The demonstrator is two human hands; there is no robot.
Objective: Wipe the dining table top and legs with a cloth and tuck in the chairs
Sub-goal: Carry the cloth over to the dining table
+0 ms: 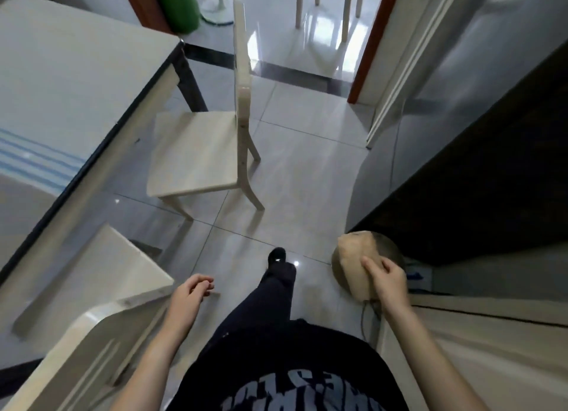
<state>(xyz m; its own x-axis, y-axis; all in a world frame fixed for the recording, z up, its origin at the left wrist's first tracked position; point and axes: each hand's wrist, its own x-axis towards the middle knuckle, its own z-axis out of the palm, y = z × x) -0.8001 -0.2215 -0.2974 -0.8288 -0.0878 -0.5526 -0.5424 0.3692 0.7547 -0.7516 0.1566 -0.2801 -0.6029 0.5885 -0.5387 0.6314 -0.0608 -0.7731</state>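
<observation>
left hand [192,291]: fingers loosely curled, holding nothing; it hangs just beside the seat corner of the near chair [104,269] and is the hand nearer to both chairs and the table
right hand [390,283]: fingers grasp a rounded tan thing [353,266]; what it is i cannot tell; it is on the side away from the table
striped cloth [37,161]: lies flat on the dining table [76,72] top, near its long dark edge, ahead and to the left of the left hand, with no hand on it
far chair [196,152]: pulled out, seat facing the long table edge, backrest running along that edge on the outer side; it stands ahead of both hands, near the table corner with the dark leg [190,82]
judged move: a push on the backrest should go leftward, square to the table edge, so the seat slides under
room: tiled floor [301,171] runs between the chairs and the dark cabinet [476,171] on the right, with a doorway [307,42] ahead; the seat's far side sits close to the dark leg and may catch it
</observation>
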